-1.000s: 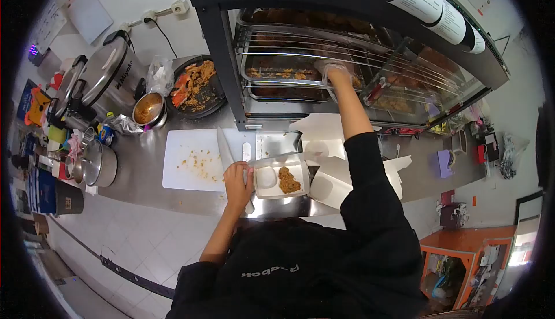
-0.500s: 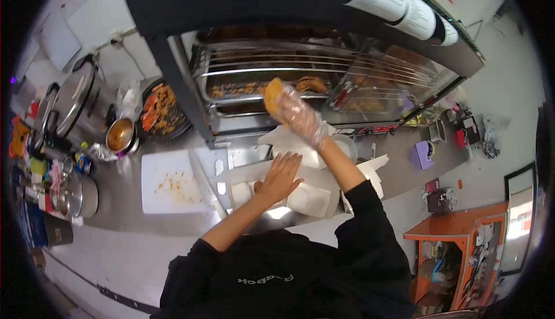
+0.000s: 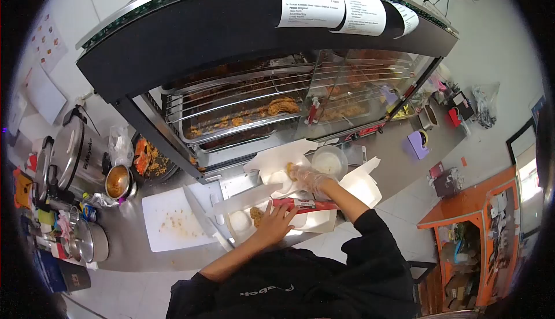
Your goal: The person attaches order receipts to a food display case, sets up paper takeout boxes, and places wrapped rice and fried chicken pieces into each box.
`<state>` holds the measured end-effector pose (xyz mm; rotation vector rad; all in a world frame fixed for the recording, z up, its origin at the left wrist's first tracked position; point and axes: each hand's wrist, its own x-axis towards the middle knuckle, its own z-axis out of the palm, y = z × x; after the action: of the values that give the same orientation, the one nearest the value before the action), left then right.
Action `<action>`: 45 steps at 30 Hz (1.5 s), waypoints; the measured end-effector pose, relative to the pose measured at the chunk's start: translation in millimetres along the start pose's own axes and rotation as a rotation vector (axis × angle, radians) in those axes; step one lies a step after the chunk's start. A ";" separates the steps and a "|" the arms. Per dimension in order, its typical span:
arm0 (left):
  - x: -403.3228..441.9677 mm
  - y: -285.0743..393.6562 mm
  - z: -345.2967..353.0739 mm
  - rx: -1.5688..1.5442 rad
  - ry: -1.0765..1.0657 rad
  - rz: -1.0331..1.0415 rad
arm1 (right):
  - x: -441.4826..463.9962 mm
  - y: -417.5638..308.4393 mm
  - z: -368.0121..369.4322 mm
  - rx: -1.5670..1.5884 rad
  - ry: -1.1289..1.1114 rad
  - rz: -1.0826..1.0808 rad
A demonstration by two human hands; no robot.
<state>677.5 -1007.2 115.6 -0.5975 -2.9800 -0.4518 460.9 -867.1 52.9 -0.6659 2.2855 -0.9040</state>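
Observation:
My right hand (image 3: 310, 181) wears a clear plastic glove and reaches into a white food box (image 3: 269, 160). Its fingers close round a piece of fried chicken (image 3: 291, 171), mostly covered by the glove, beside a mound of white rice (image 3: 280, 181). My left hand (image 3: 274, 224) is bare, its fingers stretched out over the nearer box's raised side, by a red printed panel (image 3: 303, 203). In this nearer box, rice (image 3: 240, 221) and another fried chicken piece (image 3: 256, 214) show; part of the box lies under my hand and forearm.
Left of the boxes, a knife (image 3: 202, 215) lies across a white cutting board (image 3: 173, 221) with crumbs. A glass warming cabinet (image 3: 243, 111) with trays of fried food stands behind. A clear round container (image 3: 329, 162) and another open box (image 3: 361, 183) stand right.
My right hand has come down from before the cabinet into the far box with the fried chicken. The nearer box now shows its contents. The view has shifted.

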 end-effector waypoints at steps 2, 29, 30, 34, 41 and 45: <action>-2.2 -0.7 -0.6 -0.016 0.006 -0.027 | 9.7 4.0 7.2 -0.176 -0.083 0.111; -12.3 -20.5 -12.6 -0.020 0.288 -0.444 | 171.5 -363.4 -14.1 -0.352 0.406 -0.374; -12.0 -19.7 -13.5 -0.020 0.285 -0.434 | 170.1 -359.2 -15.4 -0.298 0.394 -0.365; -8.0 -15.4 -12.5 -0.082 0.293 -0.401 | 155.1 -333.0 -32.7 0.605 0.143 -0.236; 1.3 -24.5 -17.7 -0.232 0.403 -0.391 | 91.8 -259.5 -70.7 1.487 -0.297 -0.271; 13.4 -62.6 -18.9 -0.844 0.831 -0.484 | 18.9 -254.2 -70.0 1.288 -0.134 -0.348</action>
<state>641.1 -1063.1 118.4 0.2828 -1.9976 -1.5512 459.0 -1012.3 273.7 -0.4616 1.0511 -2.0705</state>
